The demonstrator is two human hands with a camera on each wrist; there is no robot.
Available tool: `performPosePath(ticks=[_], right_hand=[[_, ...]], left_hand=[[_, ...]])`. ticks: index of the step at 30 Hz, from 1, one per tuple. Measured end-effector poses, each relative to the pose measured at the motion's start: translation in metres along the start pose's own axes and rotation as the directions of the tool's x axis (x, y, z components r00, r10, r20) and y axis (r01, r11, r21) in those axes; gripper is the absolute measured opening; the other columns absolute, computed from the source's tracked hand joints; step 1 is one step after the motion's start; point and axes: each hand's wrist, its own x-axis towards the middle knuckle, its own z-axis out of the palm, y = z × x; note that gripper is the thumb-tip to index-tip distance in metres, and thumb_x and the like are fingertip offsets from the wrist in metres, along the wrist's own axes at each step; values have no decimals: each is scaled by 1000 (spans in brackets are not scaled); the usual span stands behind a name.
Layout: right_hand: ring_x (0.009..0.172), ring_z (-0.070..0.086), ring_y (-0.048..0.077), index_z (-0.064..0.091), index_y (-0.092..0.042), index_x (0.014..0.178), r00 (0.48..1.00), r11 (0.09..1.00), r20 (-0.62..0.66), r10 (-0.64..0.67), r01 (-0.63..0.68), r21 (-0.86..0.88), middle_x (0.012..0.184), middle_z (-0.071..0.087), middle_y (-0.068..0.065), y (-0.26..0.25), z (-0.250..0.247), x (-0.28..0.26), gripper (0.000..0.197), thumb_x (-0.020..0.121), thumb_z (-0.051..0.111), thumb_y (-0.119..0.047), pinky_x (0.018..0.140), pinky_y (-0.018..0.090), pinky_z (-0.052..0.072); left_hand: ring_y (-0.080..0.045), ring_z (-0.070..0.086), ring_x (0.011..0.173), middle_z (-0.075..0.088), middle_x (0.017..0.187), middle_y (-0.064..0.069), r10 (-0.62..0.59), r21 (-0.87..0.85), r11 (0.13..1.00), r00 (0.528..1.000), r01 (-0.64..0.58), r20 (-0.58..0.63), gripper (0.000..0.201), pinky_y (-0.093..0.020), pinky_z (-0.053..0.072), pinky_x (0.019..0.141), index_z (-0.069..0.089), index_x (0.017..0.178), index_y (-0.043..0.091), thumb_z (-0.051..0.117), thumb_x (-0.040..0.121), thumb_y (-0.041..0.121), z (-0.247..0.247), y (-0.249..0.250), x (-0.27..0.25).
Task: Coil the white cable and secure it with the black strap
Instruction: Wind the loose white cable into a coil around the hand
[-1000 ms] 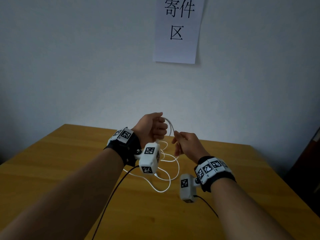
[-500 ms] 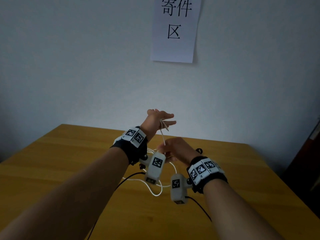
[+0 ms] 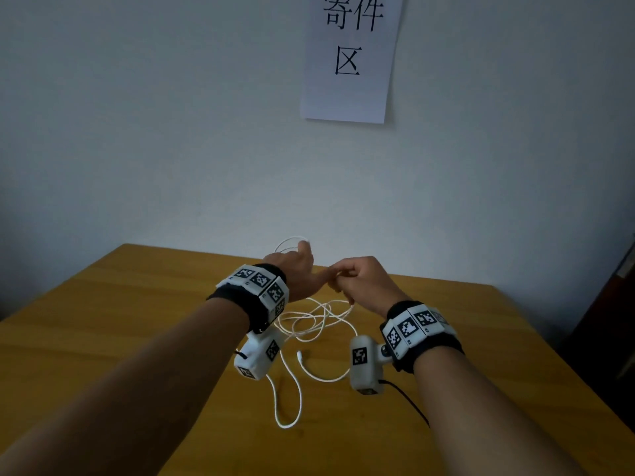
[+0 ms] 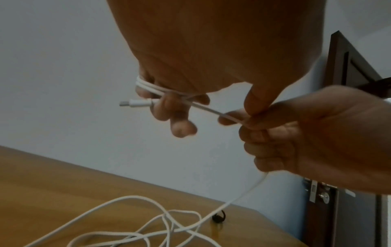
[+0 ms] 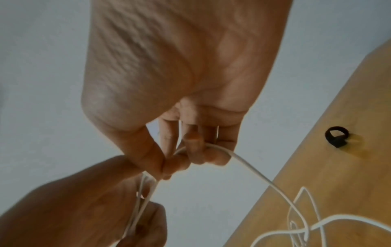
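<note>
Coiling is your step: left hand (image 4: 175,103) holds loops of the white cable (image 4: 211,110), right hand (image 4: 296,133) pinches it. Next, wrap another loop; the black strap (image 5: 336,137) waits.

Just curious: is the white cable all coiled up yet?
Partly: a few loops circle the left hand, the rest of the cable sprawls loose on the table.

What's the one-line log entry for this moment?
coiling | left hand holds white cable loops | right hand pinches cable | black strap on table
</note>
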Motion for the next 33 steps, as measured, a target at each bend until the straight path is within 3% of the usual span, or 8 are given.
performPosePath(ticks=[3,5,9,12,16,25,29,33], right_hand=[[70,68,7,80,-19,100,998,999,-48,-31,32,4,77,77,0,0,-3,4,18,88,70,-9,64,21,49],[81,73,10,79,-22,100,996,999,-79,-31,32,15,82,80,0,3,-5,7,17,87,73,-13,70,25,51],[90,73,15,78,-26,97,992,999,-123,-23,27,28,89,80,0,11,-6,10,17,89,72,-13,82,34,58],[84,75,17,76,-21,101,987,997,-156,-44,52,50,85,79,-2,13,-5,11,9,96,70,-16,79,37,61],[67,69,18,75,-14,102,984,998,-174,-44,53,47,77,76,-2,15,-4,12,15,100,67,-26,79,41,61],[57,67,18,71,-9,96,989,987,-144,14,10,163,70,73,7,11,1,8,41,103,55,-47,74,42,62],[56,68,23,70,-3,90,994,974,-87,60,-39,224,64,70,11,14,4,9,64,103,41,-58,64,34,58],[50,61,22,66,-5,86,999,986,-24,37,-32,163,56,65,7,25,9,8,58,109,35,-49,63,35,52]], left_hand=[[-31,63,89,65,104,-14,19,-74,997,997,-13,71,95,-40,50,81,49,120,8,13,77,86,2,-3,1],[-33,60,101,63,113,-16,26,-162,987,989,-2,147,76,-39,46,86,58,119,6,21,93,67,-3,-2,0],[-20,51,64,54,73,-8,6,-399,914,979,77,203,41,-29,41,64,53,70,9,41,101,35,-11,3,2],[-20,40,50,39,58,-5,7,-714,672,963,194,268,41,-27,37,53,43,60,12,45,100,17,-10,4,4],[-15,21,46,25,53,2,89,-904,345,950,253,300,43,-26,26,48,34,58,19,42,100,17,-11,0,-1],[-8,18,35,23,49,7,199,-961,-58,946,272,256,35,-19,19,37,39,71,18,33,104,26,-13,1,-2],[-8,21,35,27,47,8,202,-946,-274,972,174,120,34,-21,20,37,40,72,19,31,104,26,-26,11,0],[-11,30,39,36,47,7,127,-873,-487,992,42,-23,31,-20,31,41,42,77,17,28,104,22,-46,14,9]])
